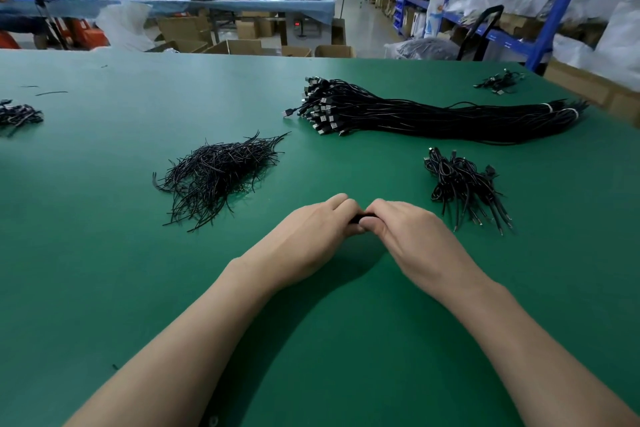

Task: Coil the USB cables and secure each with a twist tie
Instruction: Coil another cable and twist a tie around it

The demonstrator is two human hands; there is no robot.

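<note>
My left hand (311, 232) and my right hand (412, 236) meet at the middle of the green table (104, 253), fingers curled round a small black cable bundle (362, 218); only a sliver of it shows between them. A long bundle of straight black USB cables (433, 111) lies behind, plugs to the left. To the left of my hands is a loose heap of black twist ties (218, 173). A pile of coiled, tied cables (464, 184) sits to the right of my hands.
More small cable piles lie at the far left edge (17, 114) and the far right corner (498, 81). Beyond the table are cardboard boxes (239, 45), a blue-covered bench (173, 5) and blue shelving (519, 10).
</note>
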